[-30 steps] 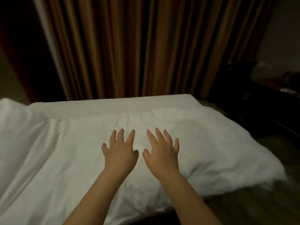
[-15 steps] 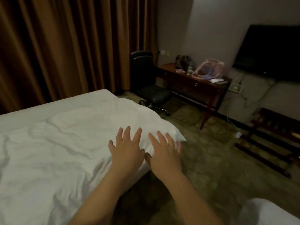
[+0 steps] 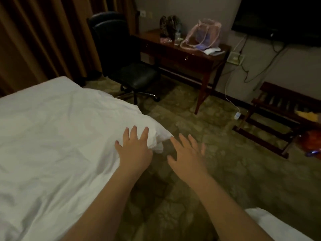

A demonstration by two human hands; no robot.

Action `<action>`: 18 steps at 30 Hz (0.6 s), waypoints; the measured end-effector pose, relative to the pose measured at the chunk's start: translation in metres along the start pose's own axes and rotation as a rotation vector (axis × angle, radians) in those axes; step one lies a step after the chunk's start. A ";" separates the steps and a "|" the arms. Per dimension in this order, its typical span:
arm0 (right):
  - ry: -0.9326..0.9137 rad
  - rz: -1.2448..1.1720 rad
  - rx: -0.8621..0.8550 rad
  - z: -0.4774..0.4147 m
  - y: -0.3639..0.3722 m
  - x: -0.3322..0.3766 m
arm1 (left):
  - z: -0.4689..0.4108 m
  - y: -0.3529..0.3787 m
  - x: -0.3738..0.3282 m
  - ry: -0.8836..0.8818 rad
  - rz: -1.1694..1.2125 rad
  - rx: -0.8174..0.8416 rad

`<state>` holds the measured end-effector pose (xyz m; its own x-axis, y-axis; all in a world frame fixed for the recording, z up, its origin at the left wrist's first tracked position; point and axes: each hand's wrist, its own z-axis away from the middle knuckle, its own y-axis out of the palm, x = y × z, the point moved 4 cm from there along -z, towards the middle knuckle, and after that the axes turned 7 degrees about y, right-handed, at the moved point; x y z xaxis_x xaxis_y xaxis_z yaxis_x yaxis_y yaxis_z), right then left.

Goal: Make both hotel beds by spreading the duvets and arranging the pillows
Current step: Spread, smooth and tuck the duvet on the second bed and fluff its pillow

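A white duvet [image 3: 57,136] covers the bed on the left, lightly creased, its near corner hanging over the edge. My left hand [image 3: 134,150] lies flat with spread fingers on that corner. My right hand [image 3: 188,155] is open with fingers spread, off the bed and over the carpet just right of the corner, touching nothing. A corner of the second bed's white bedding [image 3: 276,225] shows at the bottom right. No pillows are in view.
A black office chair [image 3: 126,66] stands beyond the bed by the brown curtains [image 3: 43,40]. A wooden desk [image 3: 189,54] with a pink bag [image 3: 203,35] is against the wall, a dark luggage rack [image 3: 281,115] to the right. Patterned carpet [image 3: 217,145] lies between the beds.
My view has swung right from the curtain side to the bed's corner. Both hands slid toward that corner; the right hand has come off the duvet.
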<state>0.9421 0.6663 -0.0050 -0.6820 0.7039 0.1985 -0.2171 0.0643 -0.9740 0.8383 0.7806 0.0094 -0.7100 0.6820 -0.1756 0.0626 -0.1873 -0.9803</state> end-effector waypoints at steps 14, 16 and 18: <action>-0.095 -0.058 0.210 -0.272 0.057 -0.088 | -0.232 0.082 -0.084 -0.028 -0.101 0.087; -0.125 -0.052 0.211 -0.311 0.075 -0.094 | -0.271 0.102 -0.095 -0.019 -0.132 0.106; -0.122 -0.069 0.233 -0.344 0.104 -0.105 | -0.304 0.127 -0.101 0.007 -0.179 0.162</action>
<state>1.2314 0.8429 -0.1641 -0.7359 0.6121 0.2893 -0.4117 -0.0653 -0.9090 1.1316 0.9026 -0.1250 -0.6948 0.7192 -0.0015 -0.1776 -0.1737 -0.9687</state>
